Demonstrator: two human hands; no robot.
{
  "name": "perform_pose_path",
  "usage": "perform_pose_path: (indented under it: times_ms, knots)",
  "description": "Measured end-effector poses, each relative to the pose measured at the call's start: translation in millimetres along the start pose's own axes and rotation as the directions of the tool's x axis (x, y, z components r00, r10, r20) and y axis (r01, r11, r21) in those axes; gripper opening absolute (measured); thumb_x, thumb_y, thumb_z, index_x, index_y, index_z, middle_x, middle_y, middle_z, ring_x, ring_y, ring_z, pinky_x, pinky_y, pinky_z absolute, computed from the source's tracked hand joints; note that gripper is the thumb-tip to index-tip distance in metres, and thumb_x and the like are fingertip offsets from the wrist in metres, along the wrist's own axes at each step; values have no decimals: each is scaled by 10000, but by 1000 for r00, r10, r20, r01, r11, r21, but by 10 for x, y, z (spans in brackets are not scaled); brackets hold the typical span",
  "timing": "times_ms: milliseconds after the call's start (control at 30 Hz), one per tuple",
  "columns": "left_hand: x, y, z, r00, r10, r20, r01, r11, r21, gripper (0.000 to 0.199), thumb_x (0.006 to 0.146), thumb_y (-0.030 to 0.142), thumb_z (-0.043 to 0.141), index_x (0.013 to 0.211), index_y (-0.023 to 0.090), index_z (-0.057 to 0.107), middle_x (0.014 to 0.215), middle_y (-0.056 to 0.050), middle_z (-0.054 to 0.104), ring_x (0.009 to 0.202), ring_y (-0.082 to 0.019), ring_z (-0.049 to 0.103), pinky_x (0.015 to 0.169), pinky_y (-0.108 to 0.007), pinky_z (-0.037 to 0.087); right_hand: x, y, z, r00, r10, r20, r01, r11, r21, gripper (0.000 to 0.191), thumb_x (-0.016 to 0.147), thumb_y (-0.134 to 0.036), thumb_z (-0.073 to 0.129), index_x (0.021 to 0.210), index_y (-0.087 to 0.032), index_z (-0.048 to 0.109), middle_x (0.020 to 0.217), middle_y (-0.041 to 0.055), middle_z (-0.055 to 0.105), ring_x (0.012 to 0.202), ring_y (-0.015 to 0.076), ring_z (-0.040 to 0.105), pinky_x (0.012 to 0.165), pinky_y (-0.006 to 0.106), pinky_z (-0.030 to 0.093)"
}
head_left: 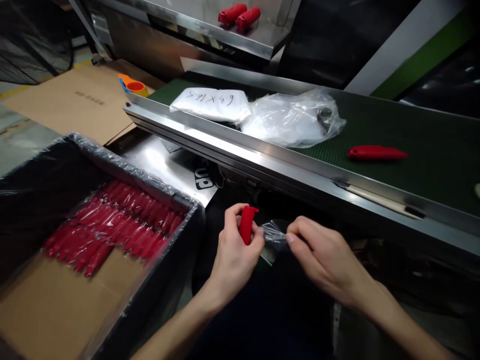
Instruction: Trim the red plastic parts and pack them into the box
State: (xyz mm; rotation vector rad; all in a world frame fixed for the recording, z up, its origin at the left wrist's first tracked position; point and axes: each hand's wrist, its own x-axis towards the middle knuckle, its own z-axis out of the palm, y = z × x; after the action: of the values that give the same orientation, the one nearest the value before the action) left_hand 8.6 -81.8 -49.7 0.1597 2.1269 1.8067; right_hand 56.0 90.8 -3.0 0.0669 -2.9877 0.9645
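Note:
My left hand [234, 250] grips a red plastic handle [246, 223], upright, just below the conveyor's steel rail. My right hand [322, 257] pinches a small clear plastic bag [273, 234] right beside the handle; the bag touches my left fingers. Another red handle [376, 153] lies on the green conveyor belt [431, 165] to the upper right. To my left, a cardboard box [56, 300] lined with clear film holds several bagged red handles [116, 225] in rows.
On the belt lie a white bag with handwriting [212, 104] and a crumpled clear bag [292, 119]. Two red handles [240, 15] rest on a steel shelf at the top. An orange tape roll [135, 87] sits on flat cardboard [75, 100] at the left.

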Motion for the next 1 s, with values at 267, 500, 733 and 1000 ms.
perform_pose_path:
  times_ms: [267, 500, 733, 1000]
  knots:
    - [-70, -72, 67, 950, 185, 252, -254, 928, 274, 634, 862, 137, 502, 1446, 263, 290, 1136, -73, 621, 981, -228, 619, 888, -374, 453, 112, -143, -78, 991, -47, 127, 20, 978, 207, 117, 973, -278, 516, 946, -225, 617, 847, -13, 640, 725, 115, 591, 650, 243, 466]
    - [128, -232, -4, 997, 29, 67, -37, 991, 132, 206, 868, 220, 559, 1059, 199, 485, 815, -2, 606, 712, -153, 585, 642, -266, 459, -333, -30, -184, 882, 91, -463, -85, 996, 34, 114, 905, -275, 647, 1017, -281, 666, 914, -9, 687, 743, 147, 648, 721, 285, 522]
    - [162, -238, -28, 995, -45, 88, 43, 999, 19, 152, 900, 323, 570, 862, 187, 627, 761, -1, 622, 671, -130, 558, 609, -243, 447, -547, -63, -122, 889, -339, -307, 268, 930, -251, 348, 849, -51, 645, 1166, -191, 625, 973, 51, 699, 860, 186, 659, 780, 326, 522]
    - [104, -246, -6, 996, 48, 79, -47, 999, -13, 124, 907, 309, 601, 887, 210, 672, 871, -5, 643, 735, -126, 565, 645, -236, 443, -566, 84, 85, 853, -476, -215, 422, 870, -254, 336, 799, 79, 612, 1123, -10, 640, 1086, 166, 670, 994, 255, 607, 805, 400, 516]
